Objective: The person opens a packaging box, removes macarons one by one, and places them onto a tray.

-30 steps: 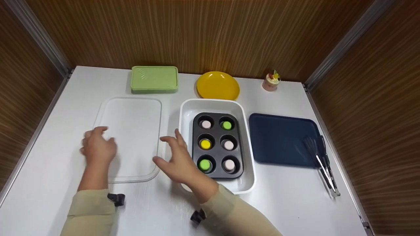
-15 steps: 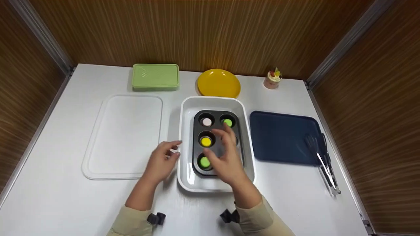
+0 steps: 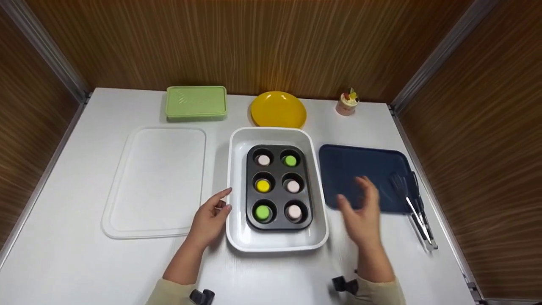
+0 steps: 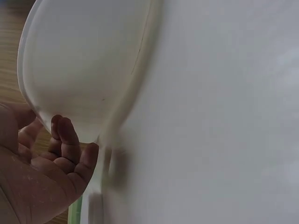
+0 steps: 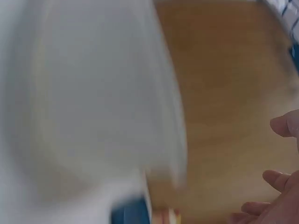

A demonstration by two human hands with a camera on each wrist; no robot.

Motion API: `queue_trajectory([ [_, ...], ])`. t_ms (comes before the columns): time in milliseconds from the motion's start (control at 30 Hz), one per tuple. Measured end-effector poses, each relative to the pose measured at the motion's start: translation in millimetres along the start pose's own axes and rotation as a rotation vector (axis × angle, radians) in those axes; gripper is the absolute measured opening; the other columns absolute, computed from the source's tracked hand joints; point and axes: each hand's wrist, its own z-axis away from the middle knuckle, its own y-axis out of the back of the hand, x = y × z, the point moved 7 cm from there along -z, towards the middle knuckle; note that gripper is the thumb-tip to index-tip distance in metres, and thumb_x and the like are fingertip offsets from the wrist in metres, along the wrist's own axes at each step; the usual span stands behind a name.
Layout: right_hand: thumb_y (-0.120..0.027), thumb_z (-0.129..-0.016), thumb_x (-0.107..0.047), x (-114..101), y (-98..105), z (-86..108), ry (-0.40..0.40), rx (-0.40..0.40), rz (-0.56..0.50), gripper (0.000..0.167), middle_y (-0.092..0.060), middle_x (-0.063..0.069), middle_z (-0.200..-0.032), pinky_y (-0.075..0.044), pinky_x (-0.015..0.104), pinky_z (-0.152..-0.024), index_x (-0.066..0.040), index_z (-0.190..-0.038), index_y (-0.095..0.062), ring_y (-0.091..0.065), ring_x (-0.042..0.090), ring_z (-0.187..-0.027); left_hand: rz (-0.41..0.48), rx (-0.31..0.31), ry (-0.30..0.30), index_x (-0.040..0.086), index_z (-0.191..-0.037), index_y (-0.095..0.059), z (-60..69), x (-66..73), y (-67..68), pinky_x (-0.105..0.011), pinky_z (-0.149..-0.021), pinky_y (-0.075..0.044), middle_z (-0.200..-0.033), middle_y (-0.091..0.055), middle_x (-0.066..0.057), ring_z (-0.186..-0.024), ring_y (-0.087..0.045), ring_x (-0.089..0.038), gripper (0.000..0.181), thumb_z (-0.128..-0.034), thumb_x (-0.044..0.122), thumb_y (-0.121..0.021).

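A white rectangular tub [image 3: 277, 242] stands mid-table with a dark muffin tin [image 3: 277, 197] inside it. Each cup of the tin holds a small round piece: pink [image 3: 294, 212], green [image 3: 262, 212] or yellow [image 3: 263, 185]. My left hand [image 3: 210, 218] touches the tub's left rim with loosely bent fingers; the left wrist view shows the fingertips against the tub's outer wall [image 4: 84, 93]. To the right of the tub, my right hand [image 3: 363, 218] is in the air near the navy tray [image 3: 355, 169], thumb and fingers spread, holding nothing. The right wrist view is blurred.
A translucent white lid [image 3: 156, 182] lies flat on the left. Along the back stand a green lidded box [image 3: 196, 101], a yellow plate [image 3: 278, 109] and a small dessert cup [image 3: 347, 106]. A whisk [image 3: 408, 199] and a black-handled utensil [image 3: 419, 203] lie across the tray's right edge.
Both hands have moved right from around the lid. The left came to the tub's left rim and stayed; the right passed over the muffin tin to the tub's right side.
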Motion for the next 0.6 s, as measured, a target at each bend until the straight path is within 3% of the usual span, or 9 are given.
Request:
queue_trajectory([
  [100, -0.072, -0.093, 0.002, 27.8, 41.9, -6.4, -0.116, 0.070, 0.075, 0.060, -0.042, 0.031, -0.155, -0.034, 0.052, -0.118, 0.010, -0.148, -0.047, -0.038, 0.044, -0.145, 0.040, 0.000, 0.014, 0.004, -0.145, -0.064, 0.2, -1.8, -1.7, -0.026, -0.073, -0.050, -0.096, -0.061, -0.008, -0.082, -0.057, -0.018, 0.044, -0.1006, 0.003, -0.068],
  [200, -0.071, -0.095, 0.000, 49.6, 81.6, -11.4, -0.207, 0.136, 0.130, 0.059, -0.047, 0.029, -0.150, -0.039, 0.041, -0.114, 0.010, -0.148, -0.047, -0.044, 0.042, -0.139, 0.087, -0.006, 0.032, 0.002, -0.145, -0.063, 1.5, -3.4, -0.8, -0.024, -0.073, -0.050, -0.096, -0.060, -0.009, -0.083, -0.057, -0.018, 0.047, -0.0986, -0.001, -0.069],
  [300, -0.071, -0.096, -0.006, 69.9, 117.9, -16.6, -0.264, 0.181, 0.227, 0.058, -0.050, 0.030, -0.148, -0.039, 0.043, -0.112, 0.009, -0.148, -0.050, -0.045, 0.043, -0.136, 0.117, -0.015, 0.052, 0.001, -0.145, -0.063, 2.0, -5.1, -0.6, -0.023, -0.073, -0.050, -0.097, -0.059, -0.010, -0.083, -0.057, -0.018, 0.048, -0.0977, -0.003, -0.069],
  [467, -0.070, -0.098, -0.020, 107.9, 160.5, -22.4, -0.374, 0.116, 0.460, 0.066, -0.041, 0.038, -0.152, -0.029, 0.062, -0.118, 0.008, -0.153, -0.045, -0.036, 0.055, -0.143, 0.126, -0.028, 0.075, 0.004, -0.147, -0.062, 2.9, -6.3, -0.2, -0.023, -0.069, -0.051, -0.101, -0.058, -0.010, -0.083, -0.058, -0.018, 0.049, -0.0989, 0.001, -0.070],
  [600, -0.067, -0.100, -0.025, 138.2, 177.4, -21.3, -0.480, 0.020, 0.565, 0.075, -0.036, 0.043, -0.153, -0.027, 0.065, -0.118, 0.012, -0.157, -0.035, -0.032, 0.060, -0.143, 0.146, -0.034, 0.061, 0.004, -0.148, -0.061, 1.7, -6.1, 0.6, -0.024, -0.070, -0.051, -0.100, -0.058, -0.010, -0.084, -0.058, -0.018, 0.050, -0.0987, 0.002, -0.072],
])
